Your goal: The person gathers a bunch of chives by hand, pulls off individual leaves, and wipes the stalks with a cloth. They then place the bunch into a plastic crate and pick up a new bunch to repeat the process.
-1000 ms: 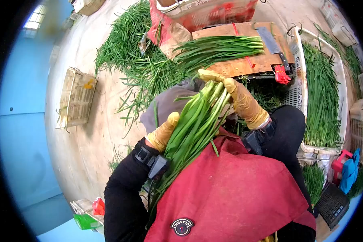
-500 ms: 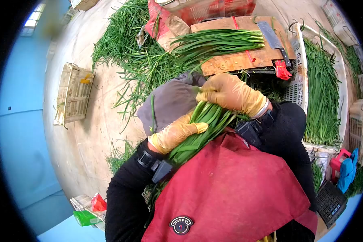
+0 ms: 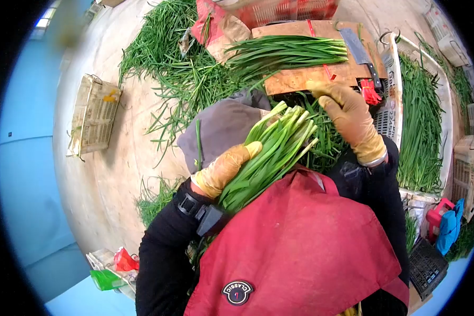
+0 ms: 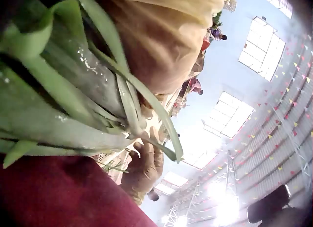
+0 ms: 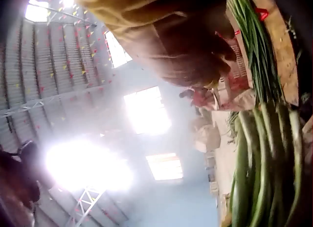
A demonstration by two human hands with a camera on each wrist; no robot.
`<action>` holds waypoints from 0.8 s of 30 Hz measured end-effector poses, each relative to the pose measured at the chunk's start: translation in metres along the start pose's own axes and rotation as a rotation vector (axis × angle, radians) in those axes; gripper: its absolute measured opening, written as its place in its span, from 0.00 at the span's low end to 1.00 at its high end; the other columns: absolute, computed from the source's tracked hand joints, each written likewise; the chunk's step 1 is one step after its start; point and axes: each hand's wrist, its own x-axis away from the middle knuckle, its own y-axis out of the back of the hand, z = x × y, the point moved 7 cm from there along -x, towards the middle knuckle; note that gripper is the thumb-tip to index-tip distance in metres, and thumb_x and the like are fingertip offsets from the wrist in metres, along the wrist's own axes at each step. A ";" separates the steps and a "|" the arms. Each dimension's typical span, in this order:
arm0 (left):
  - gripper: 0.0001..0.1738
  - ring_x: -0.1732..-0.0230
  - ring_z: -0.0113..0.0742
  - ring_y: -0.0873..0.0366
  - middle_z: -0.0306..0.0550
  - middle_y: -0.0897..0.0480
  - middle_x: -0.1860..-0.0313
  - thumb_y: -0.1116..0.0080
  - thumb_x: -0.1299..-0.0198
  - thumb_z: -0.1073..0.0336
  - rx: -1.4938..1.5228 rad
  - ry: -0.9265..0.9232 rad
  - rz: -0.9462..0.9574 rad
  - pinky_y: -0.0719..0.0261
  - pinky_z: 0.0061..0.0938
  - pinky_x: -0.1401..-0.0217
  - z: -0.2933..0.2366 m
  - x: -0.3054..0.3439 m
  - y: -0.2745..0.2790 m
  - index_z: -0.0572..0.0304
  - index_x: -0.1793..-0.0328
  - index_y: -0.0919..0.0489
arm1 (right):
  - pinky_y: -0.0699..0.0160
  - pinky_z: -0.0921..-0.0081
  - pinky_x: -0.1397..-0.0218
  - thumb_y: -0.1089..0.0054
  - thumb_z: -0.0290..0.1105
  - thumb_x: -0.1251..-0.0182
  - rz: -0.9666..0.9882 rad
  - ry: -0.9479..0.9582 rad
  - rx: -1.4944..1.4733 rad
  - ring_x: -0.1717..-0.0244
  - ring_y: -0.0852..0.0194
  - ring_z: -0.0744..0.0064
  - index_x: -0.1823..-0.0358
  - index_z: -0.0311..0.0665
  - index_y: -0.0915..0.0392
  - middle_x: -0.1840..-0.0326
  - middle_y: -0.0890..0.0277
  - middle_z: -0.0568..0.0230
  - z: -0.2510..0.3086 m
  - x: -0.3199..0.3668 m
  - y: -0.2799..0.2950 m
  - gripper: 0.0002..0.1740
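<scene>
A bunch of Chinese chives (image 3: 271,158) lies slantwise across the lap, pale stem ends toward the cutting board. My gloved left hand (image 3: 224,169) grips it from the left side, thumb over the leaves. In the left wrist view, broad green leaves (image 4: 63,90) pass close under the yellow glove (image 4: 161,41). My gloved right hand (image 3: 350,118) is raised apart from the stems, to their right, its fingers bent loosely with nothing seen in them. The right wrist view has the stem ends (image 5: 266,163) below that hand (image 5: 176,50).
Another chive bundle (image 3: 295,51) lies on a wooden board (image 3: 289,80) beside a cleaver (image 3: 357,47) and red ties (image 3: 370,92). A white crate (image 3: 446,152) of chives stands at right. Loose chives (image 3: 163,50) pile on the floor; an upright crate (image 3: 95,116) is at left.
My right hand worked at the stem ends, then moved off them up and right. My left hand shifted up along the bunch and still grips it.
</scene>
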 end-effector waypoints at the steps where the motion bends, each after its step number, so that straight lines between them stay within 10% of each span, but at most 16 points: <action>1: 0.28 0.41 0.35 0.23 0.49 0.23 0.37 0.54 0.28 0.54 -0.046 0.048 -0.022 0.27 0.27 0.35 0.003 -0.002 0.009 0.64 0.30 0.32 | 0.25 0.66 0.43 0.44 0.28 0.36 0.054 -0.008 -0.075 0.48 0.23 0.53 0.47 0.37 0.21 0.51 0.20 0.54 0.014 0.003 -0.008 0.16; 4: 0.26 0.43 0.34 0.22 0.49 0.22 0.39 0.55 0.28 0.55 -0.028 0.031 -0.049 0.25 0.27 0.37 0.002 -0.002 0.011 0.64 0.31 0.31 | 0.24 0.68 0.44 0.44 0.30 0.35 0.149 0.218 0.003 0.49 0.22 0.55 0.48 0.36 0.21 0.51 0.21 0.54 0.040 0.008 -0.035 0.15; 13: 0.24 0.47 0.34 0.20 0.47 0.20 0.42 0.55 0.28 0.55 -0.022 -0.002 -0.054 0.23 0.28 0.40 0.003 -0.001 0.007 0.63 0.34 0.28 | 0.22 0.64 0.52 0.42 0.33 0.38 0.210 0.123 0.191 0.56 0.21 0.51 0.50 0.39 0.21 0.56 0.20 0.52 0.046 0.009 -0.071 0.16; 18: 0.22 0.49 0.34 0.19 0.47 0.19 0.45 0.56 0.27 0.56 0.021 0.022 -0.056 0.21 0.28 0.42 0.007 -0.006 0.018 0.63 0.36 0.27 | 0.24 0.86 0.57 0.44 0.22 0.33 0.191 -0.118 -0.819 0.63 0.23 0.79 0.48 0.31 0.21 0.56 0.18 0.62 0.064 0.002 -0.074 0.13; 24: 0.23 0.48 0.33 0.20 0.47 0.20 0.43 0.56 0.27 0.55 -0.012 0.015 -0.073 0.22 0.27 0.42 0.004 -0.005 0.018 0.63 0.34 0.28 | 0.33 0.92 0.72 0.43 0.30 0.31 -0.006 -0.118 -1.086 0.77 0.34 0.90 0.48 0.33 0.20 0.68 0.20 0.66 0.070 -0.010 -0.020 0.13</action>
